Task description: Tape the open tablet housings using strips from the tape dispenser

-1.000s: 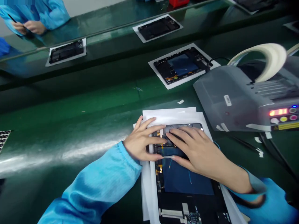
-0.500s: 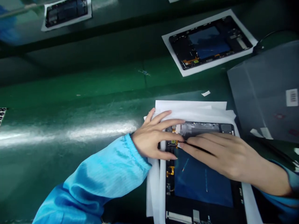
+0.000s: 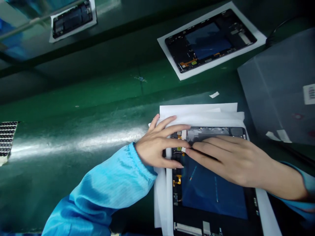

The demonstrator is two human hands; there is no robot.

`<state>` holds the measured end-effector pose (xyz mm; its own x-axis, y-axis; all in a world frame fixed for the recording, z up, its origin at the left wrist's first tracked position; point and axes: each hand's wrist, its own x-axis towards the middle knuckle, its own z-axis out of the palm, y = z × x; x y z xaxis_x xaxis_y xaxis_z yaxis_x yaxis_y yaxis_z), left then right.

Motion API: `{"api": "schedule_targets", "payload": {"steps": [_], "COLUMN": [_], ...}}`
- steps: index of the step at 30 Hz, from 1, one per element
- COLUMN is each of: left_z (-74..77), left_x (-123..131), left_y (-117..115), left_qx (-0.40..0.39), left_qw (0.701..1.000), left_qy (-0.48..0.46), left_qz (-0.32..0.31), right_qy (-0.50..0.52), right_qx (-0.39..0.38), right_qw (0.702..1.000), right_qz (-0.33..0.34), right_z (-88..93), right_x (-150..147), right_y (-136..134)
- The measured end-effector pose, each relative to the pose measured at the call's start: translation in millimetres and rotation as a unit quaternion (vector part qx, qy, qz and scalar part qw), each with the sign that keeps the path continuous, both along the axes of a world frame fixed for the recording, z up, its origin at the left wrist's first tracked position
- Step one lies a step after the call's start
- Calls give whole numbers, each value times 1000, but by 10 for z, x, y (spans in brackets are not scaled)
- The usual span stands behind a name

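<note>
An opened tablet [image 3: 209,193] with a blue battery panel lies on white paper sheets [image 3: 197,113] on the green belt. My left hand [image 3: 157,147] rests flat on the tablet's upper left edge, fingers spread and stretched to the right. My right hand [image 3: 228,160] lies flat across the tablet's upper part, its fingers extended and pressing near the small white and orange parts at the left edge. The fingertips of both hands nearly meet there. Neither hand holds anything that I can see.
A second opened tablet on paper [image 3: 209,42] lies further up the belt, a third [image 3: 72,18] at the top left. A grey machine housing [image 3: 280,85] stands at the right. A tray of small black parts [image 3: 6,137] sits at the left edge. A small white scrap [image 3: 214,95] lies on the belt.
The view has dropped and closed in on the tablet. My right hand's fingers slid leftwards along the tablet's upper part; my left hand stayed on the edge.
</note>
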<state>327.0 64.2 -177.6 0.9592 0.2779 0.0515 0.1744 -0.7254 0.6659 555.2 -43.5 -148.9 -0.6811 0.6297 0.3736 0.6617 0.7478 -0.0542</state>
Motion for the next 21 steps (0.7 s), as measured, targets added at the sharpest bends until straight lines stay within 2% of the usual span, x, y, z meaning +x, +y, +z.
{"api": "schedule_targets", "payload": {"steps": [7, 15, 21], "left_z": [-4, -12, -13], "left_x": [18, 20, 23], "left_y": [-3, -10, -13], "left_qx": [-6, -7, 3], "left_qw": [1000, 1000, 1000], "left_qy": [-1, -5, 7], "left_qz": [4, 0, -2], "right_qy": [10, 45, 45], "right_qx": [-57, -76, -70], "right_qw": [998, 996, 996], "right_qz": [-23, -6, -19], "right_z": [-72, -45, -95], "right_x": [-30, 29, 108], "right_y": [26, 86, -2]}}
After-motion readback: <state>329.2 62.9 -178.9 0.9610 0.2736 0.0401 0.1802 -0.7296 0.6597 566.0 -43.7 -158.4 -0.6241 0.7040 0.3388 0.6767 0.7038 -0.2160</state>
